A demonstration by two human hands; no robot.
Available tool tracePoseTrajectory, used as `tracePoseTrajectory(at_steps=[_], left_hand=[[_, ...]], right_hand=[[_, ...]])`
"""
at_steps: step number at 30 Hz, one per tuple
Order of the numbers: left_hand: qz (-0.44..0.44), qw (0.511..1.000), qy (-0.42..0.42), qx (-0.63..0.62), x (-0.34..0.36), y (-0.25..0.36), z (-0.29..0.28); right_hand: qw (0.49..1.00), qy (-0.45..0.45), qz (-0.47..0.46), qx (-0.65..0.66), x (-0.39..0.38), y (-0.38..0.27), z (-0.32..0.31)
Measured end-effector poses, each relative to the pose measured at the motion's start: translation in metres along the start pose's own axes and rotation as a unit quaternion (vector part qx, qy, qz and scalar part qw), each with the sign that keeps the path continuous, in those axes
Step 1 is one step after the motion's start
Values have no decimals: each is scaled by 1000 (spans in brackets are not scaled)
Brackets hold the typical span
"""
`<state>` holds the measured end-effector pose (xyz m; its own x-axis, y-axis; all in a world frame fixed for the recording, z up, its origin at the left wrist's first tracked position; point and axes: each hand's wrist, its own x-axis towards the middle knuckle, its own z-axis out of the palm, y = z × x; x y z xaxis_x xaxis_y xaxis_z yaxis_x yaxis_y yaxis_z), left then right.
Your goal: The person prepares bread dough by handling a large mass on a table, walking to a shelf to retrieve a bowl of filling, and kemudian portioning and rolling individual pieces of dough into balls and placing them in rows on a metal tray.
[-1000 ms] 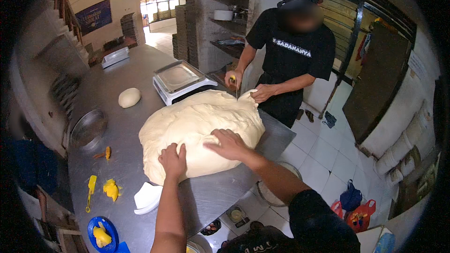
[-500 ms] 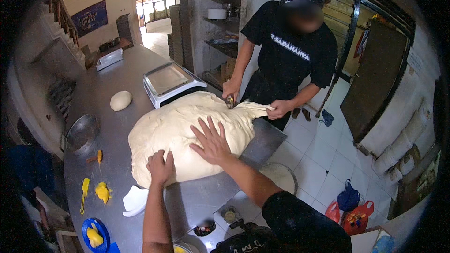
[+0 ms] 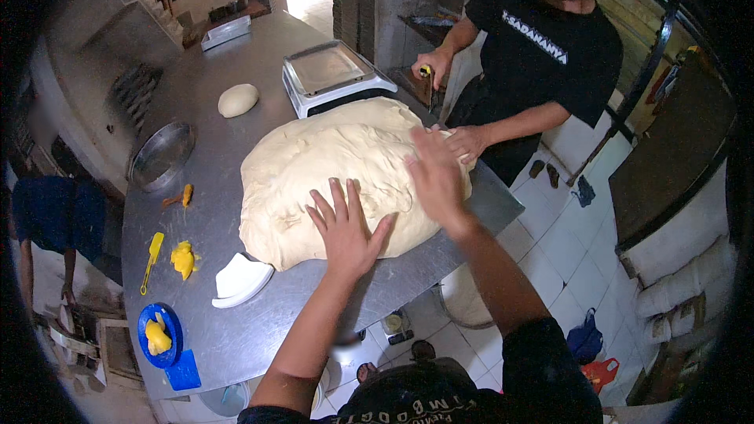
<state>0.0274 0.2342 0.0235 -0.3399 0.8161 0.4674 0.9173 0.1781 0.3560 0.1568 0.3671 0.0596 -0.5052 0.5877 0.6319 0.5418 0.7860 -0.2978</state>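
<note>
A huge mound of pale dough (image 3: 314,165) lies on the metal table. My left hand (image 3: 345,234) presses on its near side, fingers spread wide and holding nothing. My right hand (image 3: 438,177), blurred by motion, is over the dough's right side with fingers stretched out and nothing visible in them. Just beyond it, a co-worker's hand (image 3: 469,144) rests at the dough's right edge. The co-worker's other hand (image 3: 434,65) holds up a blade-like tool with a yellow-and-black handle (image 3: 426,71), away from the dough.
A scale (image 3: 334,78) stands behind the mound, with a small dough ball (image 3: 238,100) to its left. Along the left side of the metal table (image 3: 212,212) are a round pan (image 3: 163,157), a yellow spatula (image 3: 152,263), a white scraper (image 3: 242,281) and a blue dish (image 3: 161,356).
My left hand has shifted right along the dough's near side and spread; my right hand has moved right. The co-worker's tool has lifted off the dough, and the stretched strip no longer shows.
</note>
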Motion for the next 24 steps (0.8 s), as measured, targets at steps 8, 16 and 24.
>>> tracePoseTrajectory(at_steps=[8, 16, 24], left_hand=[[-8, 997, -2, 76, 24, 2, 33], [-49, 987, 1, 153, 33, -4, 52], [-77, 979, -9, 190, 25, 3, 46]], right_hand=[[997, -41, -1, -67, -9, 16, 40], [976, -185, 36, 109, 19, 37, 43], [996, -20, -86, -8, 2, 44, 39]])
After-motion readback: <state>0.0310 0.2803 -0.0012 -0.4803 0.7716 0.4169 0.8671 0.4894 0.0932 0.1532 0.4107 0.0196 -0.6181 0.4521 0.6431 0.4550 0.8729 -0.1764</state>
